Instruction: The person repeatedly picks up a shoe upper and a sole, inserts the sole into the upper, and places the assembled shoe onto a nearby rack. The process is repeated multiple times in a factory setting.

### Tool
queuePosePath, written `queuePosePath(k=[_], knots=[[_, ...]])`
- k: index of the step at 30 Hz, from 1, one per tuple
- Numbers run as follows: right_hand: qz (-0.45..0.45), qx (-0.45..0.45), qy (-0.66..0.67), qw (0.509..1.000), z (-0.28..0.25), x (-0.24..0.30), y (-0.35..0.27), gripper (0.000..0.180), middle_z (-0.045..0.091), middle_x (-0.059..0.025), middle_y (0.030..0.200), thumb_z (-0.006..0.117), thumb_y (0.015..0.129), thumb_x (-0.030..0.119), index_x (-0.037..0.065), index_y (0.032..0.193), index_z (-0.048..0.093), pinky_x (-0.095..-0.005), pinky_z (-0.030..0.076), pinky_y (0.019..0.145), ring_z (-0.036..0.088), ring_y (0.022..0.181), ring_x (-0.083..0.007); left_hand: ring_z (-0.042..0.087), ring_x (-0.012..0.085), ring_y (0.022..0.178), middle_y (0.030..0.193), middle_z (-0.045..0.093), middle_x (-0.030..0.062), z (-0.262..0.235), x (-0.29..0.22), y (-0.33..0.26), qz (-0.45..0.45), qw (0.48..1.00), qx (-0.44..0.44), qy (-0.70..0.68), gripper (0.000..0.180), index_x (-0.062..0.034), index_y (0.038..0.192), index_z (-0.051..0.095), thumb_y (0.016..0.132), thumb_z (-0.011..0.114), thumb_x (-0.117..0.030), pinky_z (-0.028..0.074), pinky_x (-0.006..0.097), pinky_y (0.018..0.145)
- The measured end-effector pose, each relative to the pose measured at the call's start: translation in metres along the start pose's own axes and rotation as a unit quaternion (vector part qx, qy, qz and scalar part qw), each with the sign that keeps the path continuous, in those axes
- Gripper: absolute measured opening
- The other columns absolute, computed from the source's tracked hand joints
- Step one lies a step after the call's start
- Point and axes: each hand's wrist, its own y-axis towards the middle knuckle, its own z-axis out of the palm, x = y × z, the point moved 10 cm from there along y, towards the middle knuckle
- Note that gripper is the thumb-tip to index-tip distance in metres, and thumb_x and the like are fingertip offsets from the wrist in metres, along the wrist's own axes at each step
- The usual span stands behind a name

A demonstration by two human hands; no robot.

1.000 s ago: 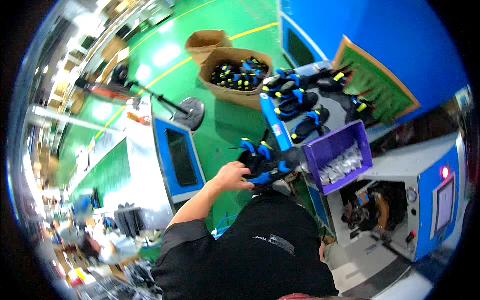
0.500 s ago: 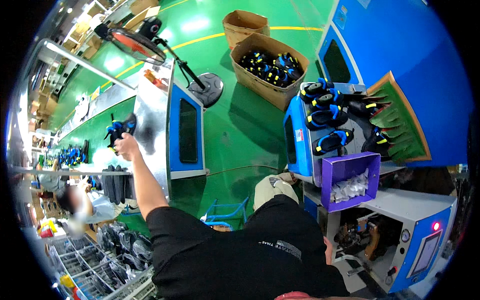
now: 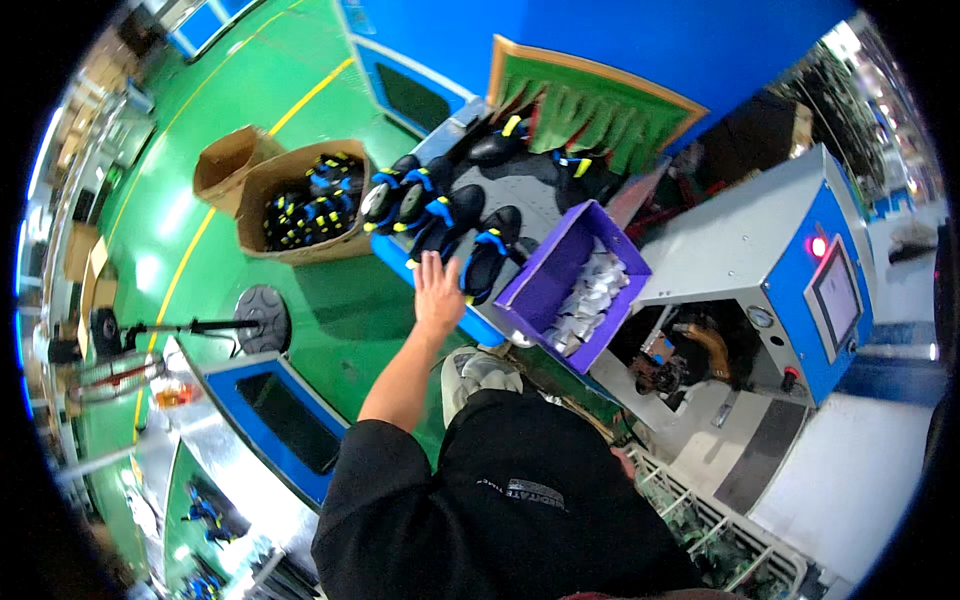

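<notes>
My left hand (image 3: 438,295) reaches forward with its fingers stretched out. Its fingertips are at the near end of a black-and-blue sandal (image 3: 455,218) on the grey machine surface; whether they touch it, I cannot tell. Just right of the hand lies another sandal (image 3: 490,258) with a blue strap and a yellow tab. Further sandals (image 3: 400,190) sit in the row beyond. Only a sliver of my right hand (image 3: 623,463) shows beside my body, its fingers hidden.
A purple bin (image 3: 527,292) of white crumpled pieces stands right of the sandals. Beyond hangs a green fringed curtain (image 3: 600,115) on the blue machine. A grey machine (image 3: 720,230) with a lit red lamp stands right. Cardboard boxes (image 3: 300,255) and a fan base (image 3: 263,318) are left.
My view has swung right toward the machine with the sandals. My left hand has let go of the sandal at the left-hand table, where it now lies, and reaches toward the row.
</notes>
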Motion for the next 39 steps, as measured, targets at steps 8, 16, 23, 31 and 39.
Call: queuePosePath(k=[8, 16, 23, 31, 39], knots=[[0.097, -0.092, -0.009, 0.991, 0.014, -0.025, -0.089, 0.029, 0.066, -0.0078, 0.092, 0.061, 0.101, 0.018, 0.0, 0.125, 0.063, -0.0322, 0.05, 0.068, 0.063, 0.081, -0.0147, 0.067, 0.0347, 0.097, 0.091, 0.067, 0.0142, 0.013, -0.025, 0.052, 0.204, 0.972, 0.104, 0.053, 0.047, -0.017, 0.134, 0.055, 0.088, 0.062, -0.01, 0.033, 0.058, 0.116], [0.082, -0.089, 0.008, 0.993, 0.035, -0.002, -0.081, 0.029, 0.065, -0.0066, 0.089, 0.061, 0.101, 0.019, 0.001, 0.123, 0.064, -0.0311, 0.049, 0.066, 0.062, 0.078, -0.0138, 0.067, 0.036, 0.104, 0.097, 0.066, 0.0197, 0.011, -0.056, 0.013, 0.123, 0.972, 0.196, 0.038, 0.043, -0.0225, 0.122, 0.064, 0.083, 0.077, -0.035, 0.027, 0.057, 0.122], [0.04, 0.018, -0.119, 0.992, 0.027, 0.013, -0.047, 0.028, 0.064, -0.0055, 0.087, 0.06, 0.102, 0.021, 0.001, 0.121, 0.066, -0.0301, 0.047, 0.064, 0.06, 0.075, -0.013, 0.066, 0.0362, 0.104, 0.093, 0.069, 0.0194, -0.02, -0.002, -0.084, 0.002, 0.992, 0.125, -0.002, 0.037, -0.0137, 0.095, 0.074, 0.082, 0.072, -0.048, 0.037, 0.051, 0.113], [0.005, 0.113, -0.326, 0.939, -0.01, 0.049, 0.008, 0.028, 0.063, -0.0043, 0.084, 0.06, 0.102, 0.022, 0.001, 0.119, 0.067, -0.0289, 0.046, 0.061, 0.058, 0.071, -0.0121, 0.067, 0.0361, 0.088, 0.086, 0.069, 0.0145, -0.103, 0.116, -0.43, -0.323, 0.945, 0.027, 0.041, 0.039, -0.0108, 0.084, 0.073, 0.071, 0.077, -0.048, 0.05, 0.05, 0.087], [-0.067, 0.161, -0.449, 0.876, 0.043, 0.133, 0.017, 0.028, 0.062, -0.0031, 0.081, 0.059, 0.102, 0.023, 0.001, 0.117, 0.069, -0.0278, 0.044, 0.059, 0.057, 0.067, -0.0112, 0.065, 0.0338, 0.081, 0.08, 0.066, 0.0137, -0.187, 0.216, -0.701, -0.616, 0.714, -0.099, 0.317, 0.038, -0.0084, 0.077, 0.07, 0.075, 0.075, -0.046, 0.05, 0.048, 0.077]])
